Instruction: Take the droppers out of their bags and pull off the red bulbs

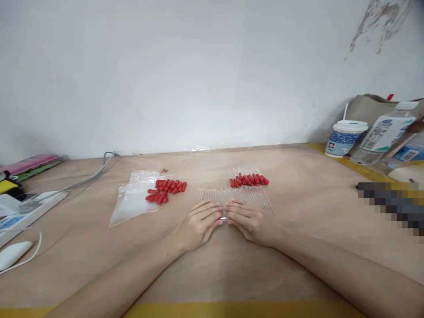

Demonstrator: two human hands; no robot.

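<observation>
My left hand [202,222] and my right hand [248,219] meet at the middle of the table, fingers closed. Between their fingertips shows a short stretch of a clear glass dropper tube [224,218]; its ends are hidden in the fingers. Just beyond the hands lies a row of clear glass tubes [265,201], partly covered by them. Behind that row, several droppers with red rubber bulbs [250,179] lie side by side, tips pointing to the wall. To the left, a pile of loose red rubber bulbs [170,186] rests partly on clear plastic bags [132,205].
On the left are a white power strip [36,207] with a grey cable [89,178], a white mouse [15,255] and a pink packet [31,164]. At the back right stand a paper cup [346,139] with a straw and a plastic bottle [384,134]. A pale wall [185,79] closes the back.
</observation>
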